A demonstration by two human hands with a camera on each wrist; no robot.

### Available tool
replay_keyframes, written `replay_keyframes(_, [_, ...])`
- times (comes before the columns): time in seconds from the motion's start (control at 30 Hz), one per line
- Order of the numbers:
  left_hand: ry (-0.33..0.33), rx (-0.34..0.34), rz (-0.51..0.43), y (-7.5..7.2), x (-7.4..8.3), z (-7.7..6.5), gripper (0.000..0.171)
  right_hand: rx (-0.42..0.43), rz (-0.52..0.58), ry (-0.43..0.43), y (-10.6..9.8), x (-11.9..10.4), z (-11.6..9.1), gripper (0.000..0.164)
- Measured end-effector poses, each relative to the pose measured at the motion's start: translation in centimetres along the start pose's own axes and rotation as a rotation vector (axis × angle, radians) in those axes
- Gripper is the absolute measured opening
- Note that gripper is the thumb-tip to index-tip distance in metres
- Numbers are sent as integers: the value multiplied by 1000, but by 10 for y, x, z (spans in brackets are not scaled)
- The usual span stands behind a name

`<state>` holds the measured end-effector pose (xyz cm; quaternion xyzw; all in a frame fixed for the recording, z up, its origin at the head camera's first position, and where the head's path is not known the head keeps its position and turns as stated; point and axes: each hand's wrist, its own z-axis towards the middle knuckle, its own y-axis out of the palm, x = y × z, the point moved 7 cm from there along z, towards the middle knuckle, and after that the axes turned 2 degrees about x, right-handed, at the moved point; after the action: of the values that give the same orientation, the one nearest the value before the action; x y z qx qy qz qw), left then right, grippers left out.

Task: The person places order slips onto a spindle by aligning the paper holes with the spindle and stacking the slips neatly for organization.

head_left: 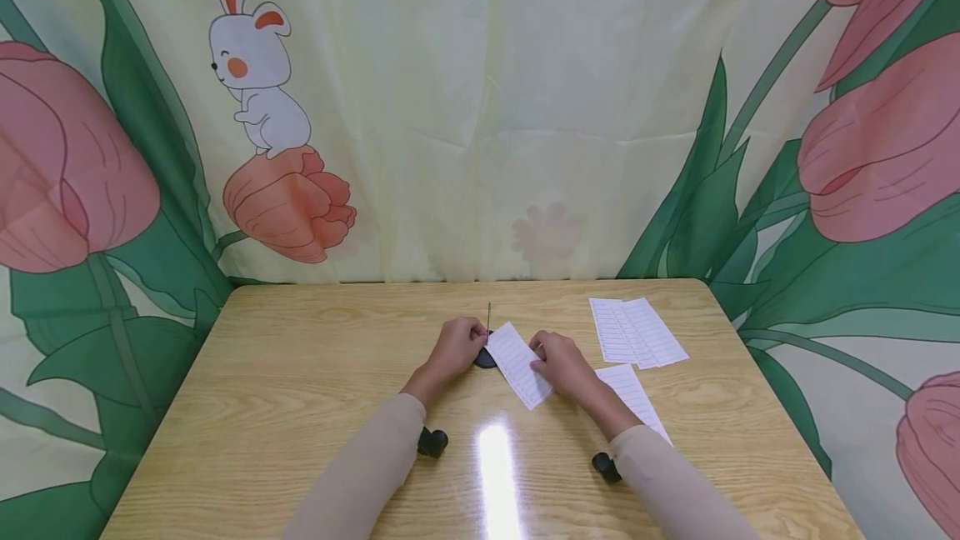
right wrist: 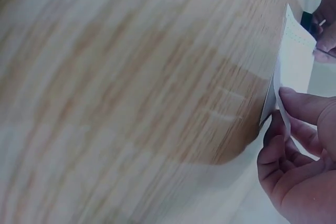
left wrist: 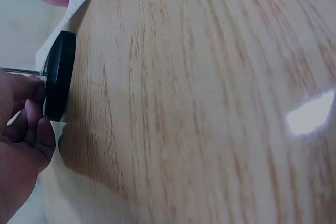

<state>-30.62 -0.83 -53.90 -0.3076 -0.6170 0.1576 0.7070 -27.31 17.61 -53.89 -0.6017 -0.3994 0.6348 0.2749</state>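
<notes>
Nearest to me, two pale beige fabric sleeves [head_left: 360,465] reach in over the glossy, wood-grained tabletop [head_left: 247,423], a small rounded black device [head_left: 432,442] at each wrist, with a bright strip of glare [head_left: 498,482] between them. I have broad wood grain for moving on the left, out to the straight side edge; on the right, a thin white rectangular paper slip with printed lines [head_left: 637,398] lies partly beneath the right forearm, narrowing my room. The right hand [head_left: 564,365] pinches another lined white paper slip [head_left: 519,365] between thumb and bent fingers; this slip slants between the hands, its far left corner by the slim upright metal rod [head_left: 489,315] on a rounded black base [head_left: 485,359]. The left hand [head_left: 457,344] has its fingers curled close at the rod's foot; I cannot tell whether they grip rod or paper. Farther right, overlapping white printed slips [head_left: 637,333] lie flat near the round-cornered far edge. Beyond it hangs a creased cream fabric backdrop [head_left: 450,107] with pink tulips.
</notes>
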Motion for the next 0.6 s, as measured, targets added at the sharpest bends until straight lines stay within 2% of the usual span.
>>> replay_keyframes(0.27, [7, 29, 30, -2, 1, -2, 9, 23, -72, 12, -5, 1, -9, 23])
replay_keyframes(0.47, [27, 26, 47, -2, 0, -4, 5, 63, -53, 19, -18, 10, -16, 26])
replay_keyframes(0.6, [15, 19, 56, -2, -3, -6, 9, 88, -9, 12, -30, 18, -22, 28])
